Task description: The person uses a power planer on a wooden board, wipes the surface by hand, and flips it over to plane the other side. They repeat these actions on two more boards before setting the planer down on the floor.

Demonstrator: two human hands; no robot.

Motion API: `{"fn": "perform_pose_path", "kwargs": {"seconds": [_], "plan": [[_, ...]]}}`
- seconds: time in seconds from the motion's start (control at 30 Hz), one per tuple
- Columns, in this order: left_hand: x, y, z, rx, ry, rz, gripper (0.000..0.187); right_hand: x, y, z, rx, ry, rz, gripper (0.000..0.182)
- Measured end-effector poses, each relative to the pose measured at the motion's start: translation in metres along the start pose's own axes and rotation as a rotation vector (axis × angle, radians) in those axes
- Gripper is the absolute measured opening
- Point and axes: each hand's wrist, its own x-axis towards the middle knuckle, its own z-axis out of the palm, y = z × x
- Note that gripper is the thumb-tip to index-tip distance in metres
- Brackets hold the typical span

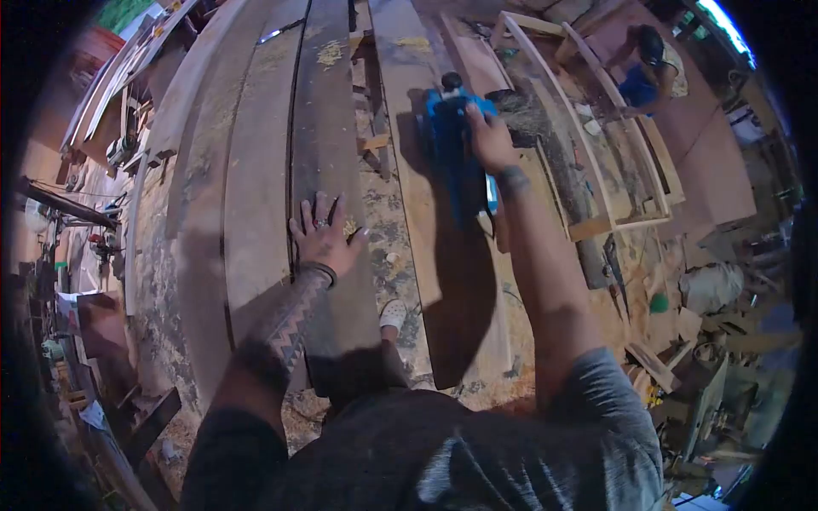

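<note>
A blue power tool with a black front knob (pixel 450 145) sits on a long wooden plank (pixel 407 64). My right hand (pixel 490 143) is wrapped round the tool's top handle. Fingers spread, my left hand (pixel 328 238) lies flat on a neighbouring plank (pixel 324 128), left of the tool and nearer to me. A gap with rough ground below separates these two planks. Pale shavings (pixel 331 54) lie on the left plank's far part. The tool's underside is hidden.
More long boards (pixel 256 162) lie to the left. A wooden frame (pixel 596 102) stands at the right, with another person (pixel 652 77) beyond it. Below the boards, sawdust and scraps cover the floor (pixel 503 396). Timber offcuts (pixel 656 366) lie at the lower right.
</note>
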Motion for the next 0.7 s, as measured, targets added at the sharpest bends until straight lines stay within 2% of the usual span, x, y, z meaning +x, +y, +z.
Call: {"fn": "perform_pose_path", "kwargs": {"seconds": [0.1,0.2,0.27,0.33,0.4,0.43,0.47,0.5,0.53,0.57,0.6,0.67,0.7], "plan": [[0.001,0.001,-0.005,0.002,-0.009,-0.008,0.088,0.063,-0.006,0.027,0.065,-0.012,0.091,0.064],[0.000,0.002,-0.006,0.014,-0.022,-0.013,0.087,0.082,-0.005,0.043,-0.134,0.081,-0.012,0.055],[0.002,0.000,-0.003,0.027,-0.032,-0.010,0.085,0.028,-0.051,0.025,-0.356,0.094,-0.007,0.057],[0.002,-0.002,0.005,0.022,-0.021,-0.010,0.084,-0.029,-0.064,0.002,-0.232,-0.033,0.070,0.077],[0.001,-0.002,0.001,0.020,-0.019,-0.021,0.082,-0.084,-0.024,-0.015,-0.292,-0.007,-0.001,0.073],[0.001,-0.002,0.002,0.017,-0.015,-0.017,0.082,-0.129,-0.023,-0.032,-0.196,-0.071,0.007,0.061],[0.001,-0.005,0.006,0.015,-0.012,-0.014,0.082,-0.191,-0.056,-0.054,-0.179,-0.087,0.046,0.049],[0.003,-0.008,0.011,0.015,-0.007,-0.011,0.082,-0.235,-0.037,-0.068,-0.022,-0.124,0.122,0.044],[0.007,-0.010,0.017,0.018,-0.004,-0.017,0.083,-0.288,-0.043,-0.087,-0.030,-0.127,0.147,0.045],[0.008,-0.006,0.017,-0.002,-0.012,-0.036,0.085,-0.344,-0.064,-0.100,-0.146,0.001,0.168,0.046],[0.008,-0.001,0.015,-0.020,-0.023,-0.058,0.086,-0.389,-0.028,-0.119,-0.083,-0.053,0.156,0.048],[0.014,0.011,0.022,-0.023,-0.085,-0.082,0.093,-0.467,-0.056,-0.157,0.094,-0.173,0.346,0.048],[0.013,0.022,0.038,-0.026,-0.045,0.059,0.093,-0.502,-0.070,-0.172,0.138,-0.152,0.476,0.046]]}}
